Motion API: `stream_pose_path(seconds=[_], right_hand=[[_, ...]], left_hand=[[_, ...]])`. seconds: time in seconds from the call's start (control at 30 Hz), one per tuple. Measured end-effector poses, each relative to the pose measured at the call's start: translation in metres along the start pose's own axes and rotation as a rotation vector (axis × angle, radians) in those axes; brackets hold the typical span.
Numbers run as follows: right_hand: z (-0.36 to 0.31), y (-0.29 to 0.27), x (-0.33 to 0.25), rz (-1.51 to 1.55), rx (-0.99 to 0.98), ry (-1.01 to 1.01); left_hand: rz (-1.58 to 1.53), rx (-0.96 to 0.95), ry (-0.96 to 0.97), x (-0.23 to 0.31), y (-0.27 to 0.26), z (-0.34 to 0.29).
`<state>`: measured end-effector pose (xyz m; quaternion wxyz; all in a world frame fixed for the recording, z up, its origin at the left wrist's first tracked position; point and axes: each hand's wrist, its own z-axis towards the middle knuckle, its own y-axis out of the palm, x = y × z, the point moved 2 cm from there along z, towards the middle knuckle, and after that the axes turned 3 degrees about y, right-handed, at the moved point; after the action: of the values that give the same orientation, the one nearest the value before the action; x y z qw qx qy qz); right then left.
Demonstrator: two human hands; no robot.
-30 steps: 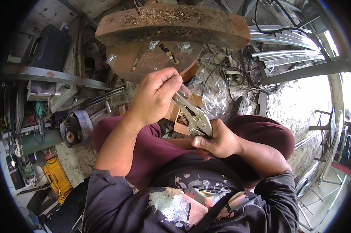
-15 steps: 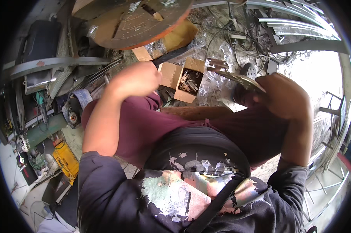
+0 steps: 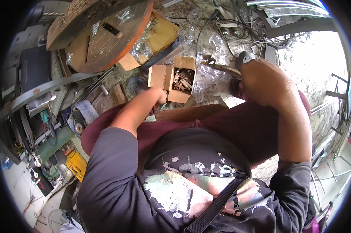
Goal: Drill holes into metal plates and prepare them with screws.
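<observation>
My right hand (image 3: 261, 82) is closed around the handles of metal pliers (image 3: 226, 70), held out over the floor. At their tip a small metal piece (image 3: 209, 60) shows, but I cannot tell whether it is part of the pliers. My left hand (image 3: 157, 96) is low beside the left flap of an opened cardboard box (image 3: 179, 96). Its fingers curl downward and are partly hidden, so whatever they hold cannot be made out. Inside the box lie several small brownish metal parts (image 3: 183, 79).
A round board with an orange rim (image 3: 138, 33) overhangs the upper left. Behind the box is a larger carton (image 3: 129, 62) with plastic wrap. Cables (image 3: 228, 27) and metal profiles (image 3: 303, 29) lie far right. A wooden plank (image 3: 191, 113) lies between my legs. A yellow case (image 3: 75, 165) is at left.
My left hand has come down to the left side of the box. The right hand, with the pliers, has shifted slightly left and down. The view has moved, bringing more of the round board in.
</observation>
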<state>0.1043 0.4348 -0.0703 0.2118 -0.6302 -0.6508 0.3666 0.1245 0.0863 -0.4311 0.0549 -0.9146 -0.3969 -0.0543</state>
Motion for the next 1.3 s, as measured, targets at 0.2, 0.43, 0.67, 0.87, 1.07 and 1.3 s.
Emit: stream_pose_path(seconds=[0.2, 0.43, 0.67, 0.87, 1.07, 1.3], right_hand=[[0.000, 0.011, 0.008, -0.021, -0.038, -0.068], [0.004, 0.007, 0.006, -0.042, -0.018, -0.053], [0.009, 0.004, 0.003, -0.033, -0.034, -0.031], [0.011, 0.004, -0.003, -0.004, -0.029, -0.079], [0.014, 0.000, -0.012, -0.111, -0.169, -0.085], [0.029, 0.007, -0.007, -0.111, -0.125, -0.194]], left_hand=[[-0.129, -0.070, 0.041, 0.015, 0.003, 0.010], [-0.116, -0.062, 0.040, 0.017, 0.003, -0.009], [-0.067, -0.038, 0.016, 0.015, -0.005, -0.014], [-0.006, -0.119, 0.080, 0.008, -0.001, -0.031], [0.049, 0.110, 0.095, 0.024, -0.036, -0.125], [-0.103, 0.433, 0.197, 0.044, -0.066, -0.250]])
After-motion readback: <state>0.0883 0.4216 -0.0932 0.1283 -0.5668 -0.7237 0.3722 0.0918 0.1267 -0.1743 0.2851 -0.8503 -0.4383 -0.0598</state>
